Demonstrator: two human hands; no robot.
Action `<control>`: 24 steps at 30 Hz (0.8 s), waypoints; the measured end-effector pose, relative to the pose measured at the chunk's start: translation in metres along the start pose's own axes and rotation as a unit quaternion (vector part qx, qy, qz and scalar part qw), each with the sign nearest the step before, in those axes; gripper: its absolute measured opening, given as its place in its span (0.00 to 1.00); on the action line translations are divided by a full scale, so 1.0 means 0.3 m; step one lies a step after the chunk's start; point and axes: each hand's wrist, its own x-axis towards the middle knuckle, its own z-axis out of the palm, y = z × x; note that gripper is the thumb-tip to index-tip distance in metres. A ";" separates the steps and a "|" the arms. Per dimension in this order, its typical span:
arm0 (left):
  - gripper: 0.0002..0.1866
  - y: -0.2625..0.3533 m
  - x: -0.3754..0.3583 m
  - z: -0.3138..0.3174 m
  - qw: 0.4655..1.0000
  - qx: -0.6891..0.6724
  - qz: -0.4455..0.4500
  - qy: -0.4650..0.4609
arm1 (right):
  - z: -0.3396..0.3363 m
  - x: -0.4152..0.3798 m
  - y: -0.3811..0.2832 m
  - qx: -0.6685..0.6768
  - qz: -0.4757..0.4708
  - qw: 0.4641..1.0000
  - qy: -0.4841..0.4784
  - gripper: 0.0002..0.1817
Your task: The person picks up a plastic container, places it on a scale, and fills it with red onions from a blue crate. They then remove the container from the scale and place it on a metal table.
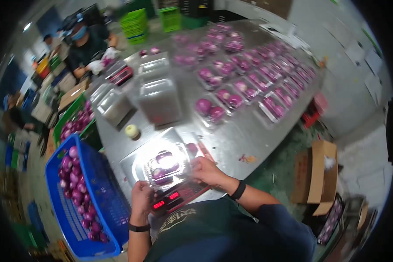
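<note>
A clear plastic tray point(161, 174) of purple onions is held between my two hands, above a scale point(172, 198) with red digits. My left hand point(141, 196) grips its left edge with bent fingers. On the right side, my right hand point(205, 171) pinches the tray's edge. Glare covers part of the onions and the raised clear lid. One purple onion point(191, 149) shows just beyond the tray, near my right hand. A pale peeled onion point(132, 131) sits on the metal table farther left.
Stacks of empty clear trays point(159, 102) stand beyond the scale on the metal table point(231, 144). Packed onion trays point(209, 109) cover its far right. A blue basket point(113, 214) of onions is at the left; a cardboard box point(323, 174) is at the right. A co-worker point(89, 46) stands at the far left.
</note>
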 end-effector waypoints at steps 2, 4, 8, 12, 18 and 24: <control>0.08 0.019 0.000 0.053 1.000 -0.001 0.007 -0.018 | -0.060 -0.022 0.006 -0.066 -0.044 0.997 0.026 0.31; 0.07 0.035 0.005 0.105 0.999 0.011 -0.004 -0.042 | -0.115 -0.047 -0.011 -0.077 -0.057 0.995 0.032 0.45; 0.08 0.042 0.025 0.212 0.994 0.042 -0.014 -0.096 | -0.182 -0.119 -0.093 0.028 0.032 0.997 0.061 0.57; 0.12 0.056 0.034 0.348 0.984 0.064 -0.008 -0.164 | -0.258 -0.062 0.047 0.123 0.016 0.986 0.115 0.54; 0.16 0.112 -0.021 0.456 0.971 0.127 0.075 -0.189 | -0.596 -0.099 0.121 0.244 0.017 0.920 0.305 0.29; 0.16 0.257 -0.136 0.474 0.957 0.200 0.116 -0.174 | -1.042 -0.035 0.111 -0.248 -0.112 0.774 0.572 0.43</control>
